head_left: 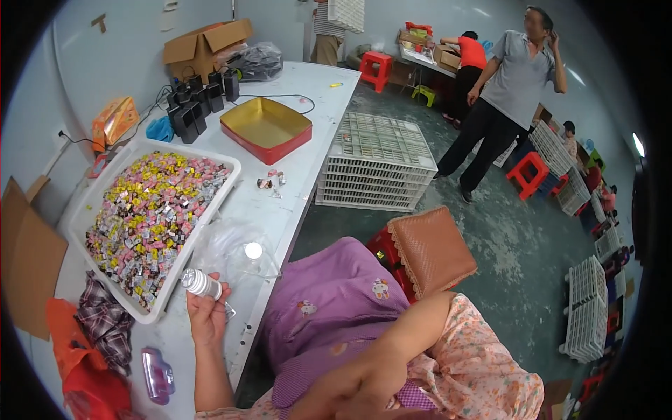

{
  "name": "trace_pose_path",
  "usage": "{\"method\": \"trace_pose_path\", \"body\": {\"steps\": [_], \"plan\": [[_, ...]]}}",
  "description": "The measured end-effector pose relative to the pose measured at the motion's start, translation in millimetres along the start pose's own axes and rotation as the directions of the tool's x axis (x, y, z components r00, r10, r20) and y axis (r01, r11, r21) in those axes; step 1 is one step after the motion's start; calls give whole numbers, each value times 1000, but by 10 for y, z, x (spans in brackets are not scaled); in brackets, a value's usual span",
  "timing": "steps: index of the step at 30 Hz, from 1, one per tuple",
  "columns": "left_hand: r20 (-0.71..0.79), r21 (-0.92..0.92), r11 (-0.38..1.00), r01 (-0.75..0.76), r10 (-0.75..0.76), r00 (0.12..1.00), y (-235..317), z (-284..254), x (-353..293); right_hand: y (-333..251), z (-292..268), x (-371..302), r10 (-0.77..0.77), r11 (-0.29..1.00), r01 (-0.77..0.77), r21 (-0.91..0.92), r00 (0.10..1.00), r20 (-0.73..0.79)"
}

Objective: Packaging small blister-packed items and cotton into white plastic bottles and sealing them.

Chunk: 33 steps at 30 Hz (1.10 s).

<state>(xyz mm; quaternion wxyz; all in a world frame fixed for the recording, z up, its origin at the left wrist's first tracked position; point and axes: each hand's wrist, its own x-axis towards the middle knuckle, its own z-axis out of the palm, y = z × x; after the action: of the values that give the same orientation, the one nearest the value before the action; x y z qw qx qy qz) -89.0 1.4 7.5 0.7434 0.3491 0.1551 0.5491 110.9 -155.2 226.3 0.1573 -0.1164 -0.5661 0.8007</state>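
Observation:
My left hand [207, 311] is raised over the table's near edge, its fingers closed around a small bottle [201, 283], white and ribbed with a clear, shiny end. Just beyond it lies a crumpled clear plastic bag [224, 241] with a round white cap-like piece [253, 250] on it. To the left, a large white tray [150, 316] is heaped with small wrapped candies [143, 224] in pink, yellow, silver and brown. My right forearm [402, 343] bends across my purple apron [329, 280]; the right hand [343, 399] is at the lower edge, its fingers hidden.
A red tin with a gold inside [266, 133], black devices with cables [199, 101] and a cardboard box [206, 49] stand farther back on the white table [318, 98]. White crates [378, 164] and a brown-cushioned seat [434, 248] are to the right. A person [514, 77] stands beyond.

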Motion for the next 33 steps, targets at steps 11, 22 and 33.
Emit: {"method": "trace_pose_path", "body": {"steps": [11,22,33], "plan": [[-12,0,1000,-1,1,1000,12,7,-2,168,48,-85,-213,912,254,322,964,-157],[-21,0,1000,7,-7,1000,27,12,-14,341,-47,-171,-208,866,238,441,971,-116],[-61,7,1000,14,-13,998,47,35,-42,633,-290,-122,-426,868,391,305,903,57]]}}
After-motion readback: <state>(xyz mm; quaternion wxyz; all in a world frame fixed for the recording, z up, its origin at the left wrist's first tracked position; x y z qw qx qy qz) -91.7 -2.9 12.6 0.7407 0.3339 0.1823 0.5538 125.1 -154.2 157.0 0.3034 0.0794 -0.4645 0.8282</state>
